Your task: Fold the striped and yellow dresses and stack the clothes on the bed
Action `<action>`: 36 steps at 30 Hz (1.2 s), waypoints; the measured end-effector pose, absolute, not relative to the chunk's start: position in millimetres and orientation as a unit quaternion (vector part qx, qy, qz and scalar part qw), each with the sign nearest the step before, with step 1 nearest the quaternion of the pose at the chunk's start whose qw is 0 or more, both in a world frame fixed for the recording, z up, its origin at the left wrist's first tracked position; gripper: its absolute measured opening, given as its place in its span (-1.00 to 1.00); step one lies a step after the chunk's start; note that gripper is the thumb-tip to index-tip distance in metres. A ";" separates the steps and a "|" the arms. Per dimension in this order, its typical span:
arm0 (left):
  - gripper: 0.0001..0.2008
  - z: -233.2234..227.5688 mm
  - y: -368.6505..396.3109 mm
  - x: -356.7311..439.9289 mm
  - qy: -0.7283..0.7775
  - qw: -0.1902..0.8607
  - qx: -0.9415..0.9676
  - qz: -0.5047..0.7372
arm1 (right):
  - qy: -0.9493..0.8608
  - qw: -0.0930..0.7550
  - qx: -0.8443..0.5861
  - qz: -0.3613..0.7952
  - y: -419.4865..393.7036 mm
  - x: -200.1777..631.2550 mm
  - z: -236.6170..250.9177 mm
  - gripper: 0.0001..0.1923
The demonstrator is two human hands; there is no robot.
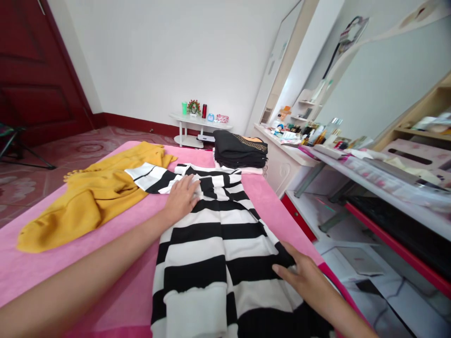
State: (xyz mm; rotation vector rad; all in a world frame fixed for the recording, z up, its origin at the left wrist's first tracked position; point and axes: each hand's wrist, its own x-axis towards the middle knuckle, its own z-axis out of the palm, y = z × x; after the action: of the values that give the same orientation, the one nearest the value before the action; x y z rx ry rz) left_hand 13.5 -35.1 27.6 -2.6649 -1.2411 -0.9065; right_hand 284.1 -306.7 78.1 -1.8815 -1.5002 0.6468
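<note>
1. A striped sweater (218, 249) is lying flat on the pink bed (52, 267), and it looks partly folded into a long strip.
2. The left hand (181, 197) is pressing down near the top, by the folded sleeve, with its fingers open and flat.
3. The right hand (305, 274) is resting on the right edge lower down, fingers open too, gripping nothing.
4. The yellow top (88, 197) is lying crumpled beside it, not folded yet.
5. A stack of black clothes (240, 149) is sitting folded at the far end of the bed.
</note>
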 end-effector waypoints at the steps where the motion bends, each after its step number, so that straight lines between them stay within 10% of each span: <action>1: -0.55 31.0 -28.1 14.0 -0.402 0.027 -0.870 -0.284 | -0.570 0.335 -0.701 0.266 -305.0 279.3 82.0 -0.45; 10: -0.91 82.9 30.6 27.9 -0.449 -0.227 -0.823 -0.263 | -0.539 0.410 -0.613 0.407 -286.7 264.4 89.6 -0.57; 22: -0.81 198.5 58.2 64.7 -0.529 -0.401 -0.674 -0.325 | -0.515 0.449 -0.543 0.488 -272.6 223.1 123.1 -0.51; 30: -0.73 198.7 65.9 3.0 -0.582 -0.349 -0.679 -0.281 | -0.539 0.342 -0.565 0.523 -269.5 191.4 100.8 -0.45; 36: -0.81 151.0 60.0 -57.6 -0.591 -0.087 -0.797 -0.092 | -0.646 0.256 -0.496 0.521 -240.5 196.9 95.9 -0.73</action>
State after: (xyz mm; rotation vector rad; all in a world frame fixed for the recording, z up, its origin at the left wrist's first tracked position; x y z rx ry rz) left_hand -57.6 60.0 151.0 -2.6530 -1.9667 -0.3074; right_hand 196.9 -240.5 95.9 -1.3464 -1.7520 1.4141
